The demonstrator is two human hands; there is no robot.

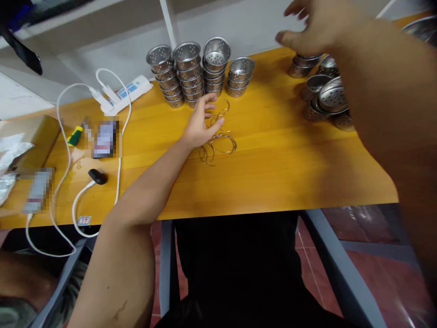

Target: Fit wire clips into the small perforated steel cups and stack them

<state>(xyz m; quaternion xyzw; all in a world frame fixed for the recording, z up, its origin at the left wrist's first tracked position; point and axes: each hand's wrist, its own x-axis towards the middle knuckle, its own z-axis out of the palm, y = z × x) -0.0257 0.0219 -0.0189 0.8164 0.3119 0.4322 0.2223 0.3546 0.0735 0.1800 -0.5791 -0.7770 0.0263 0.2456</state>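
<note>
My left hand (202, 124) hovers by thin wire rings (223, 145) on the wooden table, fingers apart and nothing held. Behind it stand stacks of perforated metal cups (189, 75), with a shorter stack (239, 82) to their right. My right hand (312, 29) is raised at the upper right, its fingers spread and holding nothing, above another stack of cups (298, 70). More loose metal cups (332, 96), some tilted, lie beneath my right forearm, which hides part of them.
A white power strip (131, 93) with cables, a phone (105, 139), a green-yellow tool (75, 135), a black mouse-shaped object (97, 176) and a cardboard box (44, 136) are on the left. Another person's leg (27, 278) shows at lower left.
</note>
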